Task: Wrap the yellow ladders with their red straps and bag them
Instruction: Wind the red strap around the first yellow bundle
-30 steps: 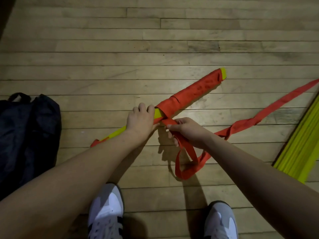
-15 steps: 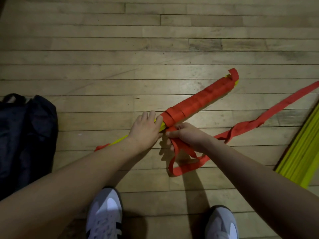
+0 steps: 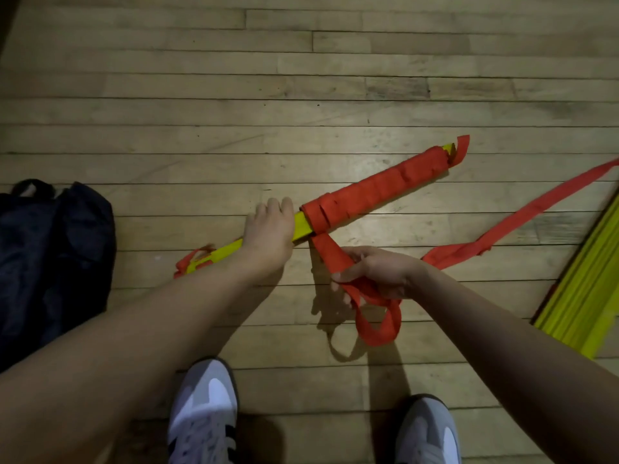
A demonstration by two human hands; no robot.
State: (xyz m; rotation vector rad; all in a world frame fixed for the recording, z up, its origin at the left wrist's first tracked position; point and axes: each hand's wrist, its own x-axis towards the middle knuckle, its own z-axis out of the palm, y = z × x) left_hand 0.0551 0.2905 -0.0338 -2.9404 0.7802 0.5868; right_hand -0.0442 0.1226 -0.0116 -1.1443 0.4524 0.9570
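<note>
A person looks down at a wooden floor (image 3: 301, 95). A yellow ladder bundle (image 3: 303, 225) lies slantwise at the floor's middle, its far half bound in red strap (image 3: 378, 189). The left hand (image 3: 268, 234) curls over the bare yellow part beside the wraps. The right hand (image 3: 375, 272) grips the loose strap, which loops below it and trails to the right edge. A dark bag (image 3: 50, 256) sits at the left edge, more yellow ladders (image 3: 582, 296) at the right

Wood plank floor (image 3: 335, 78). On it: strap-wrapped ladder bundle (image 3: 378, 192) centre, loose red strap (image 3: 522, 219) trailing right, dark bag (image 3: 50, 262) left, yellow ladder stack (image 3: 582, 289) right edge, two sneakers (image 3: 204, 413) bottom.
</note>
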